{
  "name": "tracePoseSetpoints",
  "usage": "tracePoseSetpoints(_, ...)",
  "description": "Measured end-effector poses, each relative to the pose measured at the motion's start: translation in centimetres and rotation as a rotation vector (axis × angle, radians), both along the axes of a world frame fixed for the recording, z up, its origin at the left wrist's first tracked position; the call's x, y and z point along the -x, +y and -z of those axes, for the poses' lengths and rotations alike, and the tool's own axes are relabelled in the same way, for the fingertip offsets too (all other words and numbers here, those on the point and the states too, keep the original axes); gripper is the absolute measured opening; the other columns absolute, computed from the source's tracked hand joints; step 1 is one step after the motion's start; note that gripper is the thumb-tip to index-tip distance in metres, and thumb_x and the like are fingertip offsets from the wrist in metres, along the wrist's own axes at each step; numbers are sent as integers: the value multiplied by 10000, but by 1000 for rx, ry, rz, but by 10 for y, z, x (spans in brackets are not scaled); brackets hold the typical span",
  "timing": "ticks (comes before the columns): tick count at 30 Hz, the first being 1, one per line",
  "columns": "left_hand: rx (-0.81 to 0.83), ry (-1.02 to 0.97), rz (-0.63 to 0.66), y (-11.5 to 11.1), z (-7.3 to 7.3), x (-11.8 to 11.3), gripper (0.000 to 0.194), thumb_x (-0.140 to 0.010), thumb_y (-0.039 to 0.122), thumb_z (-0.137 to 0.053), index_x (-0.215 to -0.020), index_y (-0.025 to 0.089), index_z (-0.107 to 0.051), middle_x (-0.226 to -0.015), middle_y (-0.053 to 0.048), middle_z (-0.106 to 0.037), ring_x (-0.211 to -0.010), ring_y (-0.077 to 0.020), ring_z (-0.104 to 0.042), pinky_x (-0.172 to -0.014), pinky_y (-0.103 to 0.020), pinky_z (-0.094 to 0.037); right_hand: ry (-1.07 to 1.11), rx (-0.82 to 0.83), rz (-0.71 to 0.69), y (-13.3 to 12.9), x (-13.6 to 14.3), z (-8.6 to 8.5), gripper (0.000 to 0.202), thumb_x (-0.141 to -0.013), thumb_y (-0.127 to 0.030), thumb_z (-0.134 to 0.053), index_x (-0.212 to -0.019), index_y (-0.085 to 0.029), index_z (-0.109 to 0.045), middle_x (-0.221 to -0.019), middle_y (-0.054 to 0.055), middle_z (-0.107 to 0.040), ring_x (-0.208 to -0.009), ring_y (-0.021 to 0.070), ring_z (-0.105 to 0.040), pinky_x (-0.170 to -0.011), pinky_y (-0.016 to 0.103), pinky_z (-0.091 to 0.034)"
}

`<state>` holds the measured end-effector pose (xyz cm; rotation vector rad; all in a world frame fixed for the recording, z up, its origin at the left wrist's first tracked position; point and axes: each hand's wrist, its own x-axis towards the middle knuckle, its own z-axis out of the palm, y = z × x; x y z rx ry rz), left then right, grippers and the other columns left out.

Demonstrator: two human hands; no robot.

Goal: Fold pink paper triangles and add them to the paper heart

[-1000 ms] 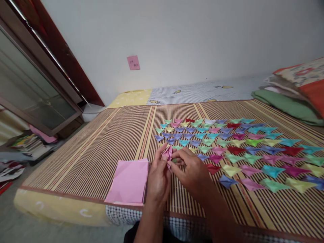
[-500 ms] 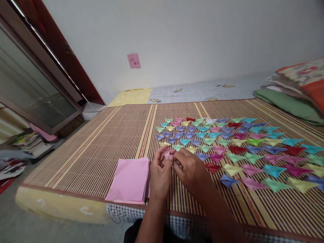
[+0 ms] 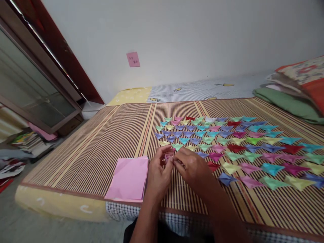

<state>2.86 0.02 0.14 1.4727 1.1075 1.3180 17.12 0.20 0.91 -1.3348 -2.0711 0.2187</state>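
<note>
Small folded pink paper (image 3: 167, 157) is pinched between my two hands above the striped mat (image 3: 101, 148). My left hand (image 3: 160, 168) has its fingers curled round the paper's left side. From the right, my right hand (image 3: 189, 164) pinches the paper's edge with thumb and forefinger; part of the paper is hidden by the fingers. A stack of square pink sheets (image 3: 129, 179) lies left of my left hand. Several rows of folded paper pieces in many colours, such as a blue one (image 3: 227, 179), cover the mat's right half.
Folded green cloth (image 3: 286, 103) and an orange patterned cushion (image 3: 307, 76) lie at the back right. A pink note (image 3: 133, 59) is on the wall. Books (image 3: 29, 145) are piled at the far left beside a glass-panelled door (image 3: 43, 87).
My fingers have shifted slightly around the pink paper, and its visible part has turned a little. The view has moved very slightly.
</note>
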Motion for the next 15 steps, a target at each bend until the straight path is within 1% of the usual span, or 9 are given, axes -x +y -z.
tracePoseSetpoints(2, -19, 28, 4, 1, 2, 2, 167, -961, 207, -565, -1067, 234, -691, -1162, -83, -726, -1115, -247, -670, -963, -355, -499, 10, 1, -21, 0, 1, 1, 192, -970, -131, -546, -812, -169, -649, -821, 57, -627, -773, 211, -589, -697, 314, -411)
tracePoseSetpoints(5, -57, 55, 15, 2, 4, 4, 172, -973, 177, -508, -872, 222, -640, -1087, -72, -724, -1110, -241, -661, -956, -346, -491, 19, 4, -30, 2, 0, 2, 170, -959, -124, -573, -817, -163, -659, -823, 59, -629, -779, 213, -595, -704, 315, -418)
tracePoseSetpoints(6, -64, 77, 17, 2, 4, 5, 172, -969, 166, -505, -852, 222, -618, -1050, -65, -718, -1075, -232, -665, -931, -335, -494, 14, 3, -24, 2, 0, 2, 168, -955, -124, -580, -812, -163, -659, -819, 57, -628, -775, 213, -595, -699, 315, -416)
tracePoseSetpoints(8, -68, 154, 27, 2, 4, 5, 144, -951, 146, -514, -864, 223, -598, -951, -41, -699, -940, -206, -670, -839, -309, -499, -1, -4, -9, 2, -2, 2, 169, -946, -129, -594, -794, -167, -655, -802, 49, -618, -756, 210, -588, -677, 312, -405)
tracePoseSetpoints(11, -77, 324, 32, 3, 3, 5, 131, -904, 105, -535, -869, 222, -583, -831, -6, -648, -767, -179, -618, -716, -284, -467, -2, -2, -5, 1, -4, 0, 177, -929, -124, -610, -762, -172, -640, -771, 30, -593, -717, 195, -568, -640, 299, -381)
tracePoseSetpoints(15, -103, 508, 43, 3, 4, 8, 167, -849, 54, -552, -846, 220, -572, -804, 0, -613, -754, -180, -575, -687, -284, -426, 20, 4, -25, 0, -4, -1, 175, -903, -105, -612, -740, -171, -622, -757, 19, -574, -701, 181, -551, -637, 294, -376)
